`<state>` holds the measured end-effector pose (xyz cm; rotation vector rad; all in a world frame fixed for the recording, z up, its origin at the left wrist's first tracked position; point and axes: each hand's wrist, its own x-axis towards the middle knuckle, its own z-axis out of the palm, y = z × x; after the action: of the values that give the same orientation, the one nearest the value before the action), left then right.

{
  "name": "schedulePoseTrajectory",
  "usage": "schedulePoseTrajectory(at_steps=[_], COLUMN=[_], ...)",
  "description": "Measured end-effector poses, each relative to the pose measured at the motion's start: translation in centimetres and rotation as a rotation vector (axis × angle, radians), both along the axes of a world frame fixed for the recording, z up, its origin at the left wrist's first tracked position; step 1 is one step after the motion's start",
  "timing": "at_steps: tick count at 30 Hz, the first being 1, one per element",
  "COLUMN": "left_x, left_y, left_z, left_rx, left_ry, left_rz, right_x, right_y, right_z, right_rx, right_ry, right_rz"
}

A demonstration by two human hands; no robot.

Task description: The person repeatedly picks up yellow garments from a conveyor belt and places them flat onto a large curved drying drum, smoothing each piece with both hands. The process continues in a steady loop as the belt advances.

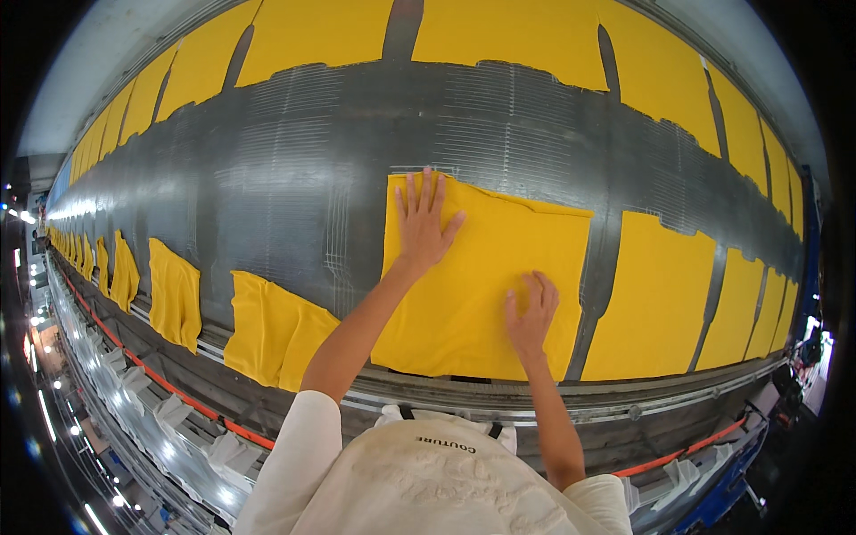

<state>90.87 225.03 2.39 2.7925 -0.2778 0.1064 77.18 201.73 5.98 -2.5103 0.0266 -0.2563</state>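
A yellow fabric panel (pixel 481 285) lies on the long dark grey table (pixel 374 134) right in front of me. Its far edge is slightly folded and uneven toward the right. My left hand (pixel 426 223) rests flat near the panel's far left corner, fingers spread, with the tips reaching its far edge. Lower on the right half of the cloth, my right hand (pixel 532 312) touches the surface with bent fingers held apart. Neither hand grips anything. To the left, a crumpled yellow fabric piece (pixel 281 325) hangs partly over the near table edge.
Flat yellow panels (pixel 508 40) line the far side, and another panel (pixel 664 294) lies smooth at the right. More loose pieces (pixel 174 290) drape along the near edge at left. A metal rail (pixel 446 406) and an orange bar (pixel 178 379) run along the near side.
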Motion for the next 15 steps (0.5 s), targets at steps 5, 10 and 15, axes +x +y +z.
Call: schedulePoseTrajectory(at_steps=[5, 10, 15], left_x=[0.7, 2.1, 2.1], left_y=[0.2, 2.7, 1.6], left_z=[-0.1, -1.1, -1.2], left_rx=[-0.033, 0.084, 0.084], left_ry=[0.002, 0.037, -0.012], left_rz=[0.019, 0.139, 0.079], right_x=[3.7, 6.3, 7.4], right_y=[-0.9, -1.0, -1.4], right_z=[-0.5, -1.8, -3.1], right_rx=[0.008, -0.012, -0.206], right_ry=[-0.009, -0.004, 0.085], right_rz=[-0.04, 0.067, 0.4])
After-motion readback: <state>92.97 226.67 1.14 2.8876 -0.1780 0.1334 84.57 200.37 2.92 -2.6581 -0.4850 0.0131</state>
